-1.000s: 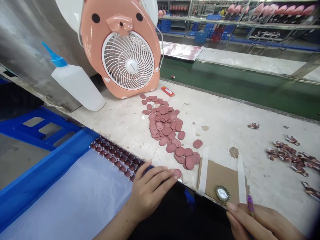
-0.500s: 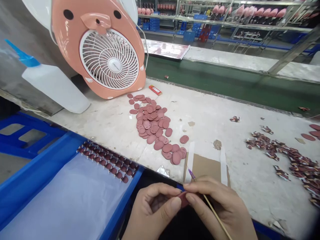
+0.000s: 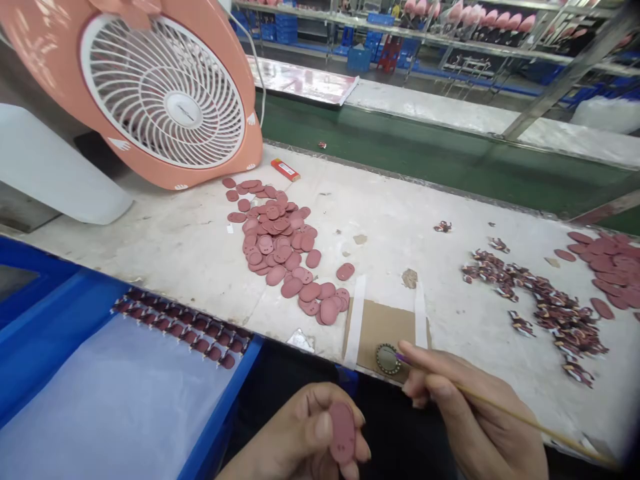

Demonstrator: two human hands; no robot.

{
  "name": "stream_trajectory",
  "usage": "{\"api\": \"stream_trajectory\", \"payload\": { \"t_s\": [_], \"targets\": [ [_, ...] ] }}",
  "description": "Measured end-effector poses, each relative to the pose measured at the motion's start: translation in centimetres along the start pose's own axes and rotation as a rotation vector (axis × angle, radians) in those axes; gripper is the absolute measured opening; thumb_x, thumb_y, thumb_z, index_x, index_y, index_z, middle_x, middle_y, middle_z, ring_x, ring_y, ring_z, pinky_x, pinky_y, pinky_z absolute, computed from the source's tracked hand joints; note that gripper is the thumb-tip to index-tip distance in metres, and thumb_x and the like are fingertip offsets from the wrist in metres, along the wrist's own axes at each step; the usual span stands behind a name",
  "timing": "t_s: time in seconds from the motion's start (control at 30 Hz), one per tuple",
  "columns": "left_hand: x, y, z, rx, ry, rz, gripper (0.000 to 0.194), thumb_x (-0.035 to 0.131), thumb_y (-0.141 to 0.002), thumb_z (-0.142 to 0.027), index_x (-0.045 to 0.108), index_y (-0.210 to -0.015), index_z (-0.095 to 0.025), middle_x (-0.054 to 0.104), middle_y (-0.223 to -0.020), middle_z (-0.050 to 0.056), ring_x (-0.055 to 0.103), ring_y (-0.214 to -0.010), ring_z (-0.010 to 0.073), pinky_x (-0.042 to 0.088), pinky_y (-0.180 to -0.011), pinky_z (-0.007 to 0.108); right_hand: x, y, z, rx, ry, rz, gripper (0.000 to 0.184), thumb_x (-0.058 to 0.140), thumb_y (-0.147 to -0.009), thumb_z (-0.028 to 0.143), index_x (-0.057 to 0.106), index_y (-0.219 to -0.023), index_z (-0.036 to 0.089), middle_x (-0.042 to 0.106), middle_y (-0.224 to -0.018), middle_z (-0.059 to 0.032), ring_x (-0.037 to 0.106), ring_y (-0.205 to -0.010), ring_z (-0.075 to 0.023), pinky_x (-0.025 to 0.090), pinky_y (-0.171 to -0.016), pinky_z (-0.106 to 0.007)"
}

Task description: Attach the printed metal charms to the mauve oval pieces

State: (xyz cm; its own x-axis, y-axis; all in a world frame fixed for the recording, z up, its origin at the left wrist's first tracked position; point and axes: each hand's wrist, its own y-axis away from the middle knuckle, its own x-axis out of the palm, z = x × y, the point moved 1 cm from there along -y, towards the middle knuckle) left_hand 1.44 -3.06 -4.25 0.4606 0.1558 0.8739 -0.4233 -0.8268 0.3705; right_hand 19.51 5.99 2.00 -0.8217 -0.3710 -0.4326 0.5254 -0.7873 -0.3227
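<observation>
An oval maroon piece (image 3: 343, 432) is sitting in the left hand (image 3: 295, 433) at the bottom of the view, its long axis running nearly upright with a slight tilt. That hand is partly closed, with thumb and fingers gripping the piece. The right hand (image 3: 463, 407) is curled firmly around a thin wooden stick (image 3: 525, 420), whose purple tip is pointing at a round serrated metal badge (image 3: 388, 359) lying on a cardboard pad (image 3: 380, 327) taped to the surface (image 3: 175, 247). Beyond them, a heap of loose oval pieces (image 3: 275, 240) is waiting, while a row of small dark-red pieces (image 3: 180, 330) is lining the blue tray (image 3: 220, 407). Printed cut-outs (image 3: 535, 300) are lying scattered rightward.
</observation>
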Motion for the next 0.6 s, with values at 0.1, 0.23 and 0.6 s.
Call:
{"api": "stream_trajectory", "payload": {
  "t_s": [0.1, 0.23, 0.6],
  "targets": [
    [0.4, -0.1, -0.6, 0.101, 0.019, -0.029, 0.027, 0.081, -0.077, -0.046, 0.078, -0.09, -0.022, 0.077, -0.077, 0.001, 0.051, -0.04, 0.0002, 0.037, -0.035, 0.006, -0.2, 1.3, -1.4, -0.067, 0.198, -0.104, 0.024, 0.049, -0.106, 0.021, 0.066, -0.123, 0.02, 0.068, -0.087, -0.0019, 0.065, -0.075, -0.0112, 0.054, -0.065, -0.017],
    [1.6, 0.0, -1.5, 0.171, -0.059, -0.079, 0.027, 0.081, -0.076, -0.043, 0.078, -0.091, -0.021, 0.076, -0.074, 0.001, 0.047, -0.039, -0.0008, 0.039, -0.036, 0.005, 0.3, 1.6, -2.1, -0.089, 0.26, -0.089, 0.017, 0.051, -0.105, 0.019, 0.067, -0.111, 0.017, 0.068, -0.091, -0.0029, 0.065, -0.08, -0.012, 0.053, -0.069, -0.019],
    [3.6, -0.1, -1.6, 0.254, -0.123, -0.261, 0.029, 0.089, -0.068, -0.035, 0.082, -0.092, -0.021, 0.081, -0.081, 0.005, 0.071, -0.064, 0.0112, 0.054, -0.045, 0.012, 0.7, 1.7, 1.1, -0.082, -0.127, -0.277, 0.029, 0.043, -0.11, 0.036, 0.067, -0.106, 0.02, 0.065, -0.073, -0.0028, 0.064, -0.059, -0.0145, 0.055, -0.051, -0.023]
  ]
}}
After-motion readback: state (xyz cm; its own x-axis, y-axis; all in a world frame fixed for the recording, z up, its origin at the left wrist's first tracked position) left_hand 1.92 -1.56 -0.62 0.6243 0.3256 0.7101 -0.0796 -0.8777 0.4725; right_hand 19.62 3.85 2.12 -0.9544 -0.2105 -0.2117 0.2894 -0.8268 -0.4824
